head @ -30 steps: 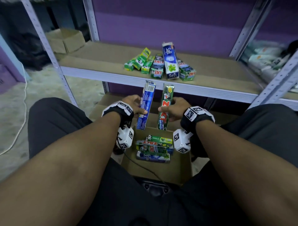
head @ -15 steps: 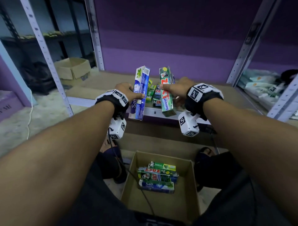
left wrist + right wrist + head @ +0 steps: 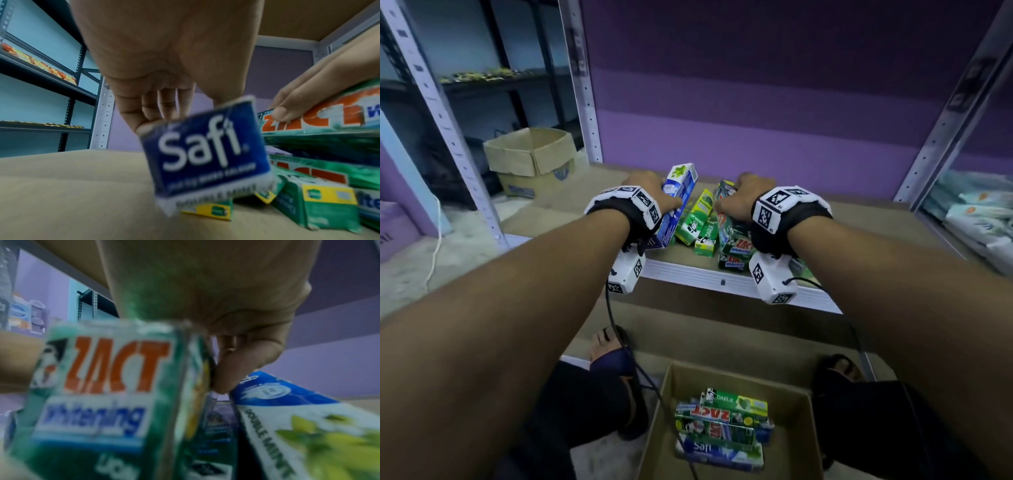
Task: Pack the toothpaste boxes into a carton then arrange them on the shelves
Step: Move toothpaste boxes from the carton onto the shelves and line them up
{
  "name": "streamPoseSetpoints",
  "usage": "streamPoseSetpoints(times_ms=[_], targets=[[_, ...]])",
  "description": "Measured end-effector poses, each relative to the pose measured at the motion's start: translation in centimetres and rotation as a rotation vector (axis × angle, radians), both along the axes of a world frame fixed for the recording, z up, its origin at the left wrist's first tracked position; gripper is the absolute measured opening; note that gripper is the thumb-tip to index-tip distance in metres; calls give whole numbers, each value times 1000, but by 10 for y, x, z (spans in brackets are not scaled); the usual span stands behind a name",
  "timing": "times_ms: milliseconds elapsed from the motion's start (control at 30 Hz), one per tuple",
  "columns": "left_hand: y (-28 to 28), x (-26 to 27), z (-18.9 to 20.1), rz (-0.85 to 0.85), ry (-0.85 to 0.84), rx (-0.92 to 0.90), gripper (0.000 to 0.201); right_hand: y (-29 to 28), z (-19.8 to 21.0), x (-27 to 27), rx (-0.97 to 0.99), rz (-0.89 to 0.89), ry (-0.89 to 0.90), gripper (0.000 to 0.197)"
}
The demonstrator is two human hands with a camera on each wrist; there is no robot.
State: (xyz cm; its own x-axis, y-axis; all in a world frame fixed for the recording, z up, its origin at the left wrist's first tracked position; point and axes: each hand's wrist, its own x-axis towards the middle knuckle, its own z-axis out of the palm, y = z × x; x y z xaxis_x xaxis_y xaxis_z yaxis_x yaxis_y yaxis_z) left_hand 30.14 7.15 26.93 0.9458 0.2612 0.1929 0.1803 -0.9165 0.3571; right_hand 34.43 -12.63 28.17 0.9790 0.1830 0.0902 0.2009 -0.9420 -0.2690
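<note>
While over the shelf [image 3: 571,219], Safi box [image 3: 675,202] gripped in left hand [image 3: 645,192], Zact box [image 3: 724,219] in right hand [image 3: 743,197]

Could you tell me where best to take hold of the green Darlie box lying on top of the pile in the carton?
Probably from above, across its long sides near the middle: the Darlie box lies flat and uppermost in the carton, so its narrow width suits the fingers, with open room beside it.
</note>
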Motion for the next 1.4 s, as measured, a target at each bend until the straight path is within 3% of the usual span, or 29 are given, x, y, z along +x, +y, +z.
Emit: streamPoseSetpoints(times_ms=[100,200,367,500,733,800,967,1133,1233,1300,1400], targets=[[2,16,-6,-32,-14,10,59,5,-6,13,-22,28,4,52],[6,28,-10,-48,-20,-5,57,12,-9,21,-7,19,-2,45],[14,44,-18,-35,-16,-104,45,32,-18,35,42,8,29,74],[20,52,-25,-20,-24,-168,40,40,-22,43,97,-17,74,71],[27,51,-30,-6,18,-155,38,45,-28,50,-1,-11,57,81],[28,47,-29,1,36,-96,39,43,-24,46,-69,52,41,71],[25,34,-20,-17,55,24,35,33,-6,41,-184,180,4,21],[10,11,1,-82,64,98,36,17,17,30,-343,156,21,28],[-1,-6,17,-129,45,117,37,-1,33,12,-221,165,5,24],[-10,-17,29,-177,33,121,38,-14,42,-4,-124,174,27,33],[-22,-35,45,-252,39,142,38,-31,55,-26,-108,205,70,32]])
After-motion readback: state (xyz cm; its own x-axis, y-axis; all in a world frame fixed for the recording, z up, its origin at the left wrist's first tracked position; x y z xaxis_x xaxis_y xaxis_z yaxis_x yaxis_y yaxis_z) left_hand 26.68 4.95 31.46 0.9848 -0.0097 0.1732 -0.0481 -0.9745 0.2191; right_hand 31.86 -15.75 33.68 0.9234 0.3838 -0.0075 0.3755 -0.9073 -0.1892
